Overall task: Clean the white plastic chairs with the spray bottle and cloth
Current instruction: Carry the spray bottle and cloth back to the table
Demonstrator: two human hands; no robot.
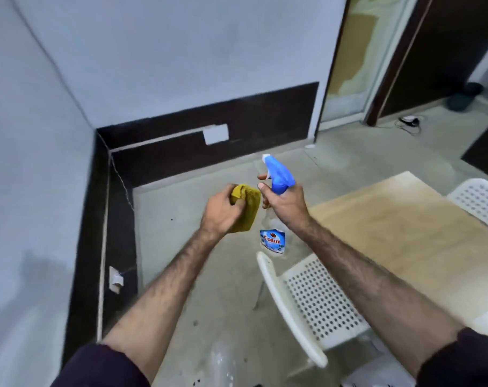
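Observation:
My left hand (pixel 222 210) grips a folded yellow cloth (pixel 247 209) in mid-air over the floor. Just to its right, my right hand (pixel 286 202) holds a clear spray bottle (pixel 273 240) by the neck, its blue trigger head (pixel 279 174) pointing away to the left and one finger resting on the trigger. A white perforated plastic chair (pixel 318 300) stands below my right forearm, pushed against the table. A second white chair (pixel 480 199) shows at the right edge behind the table.
A light wooden table (pixel 404 236) fills the right side. Grey walls with a dark skirting (pixel 181 152) form a corner on the left. A dark open door (pixel 432 51), a bucket (pixel 463 97) and a cable (pixel 408 121) lie at the far right. Concrete floor (pixel 198 275) spreads below my hands.

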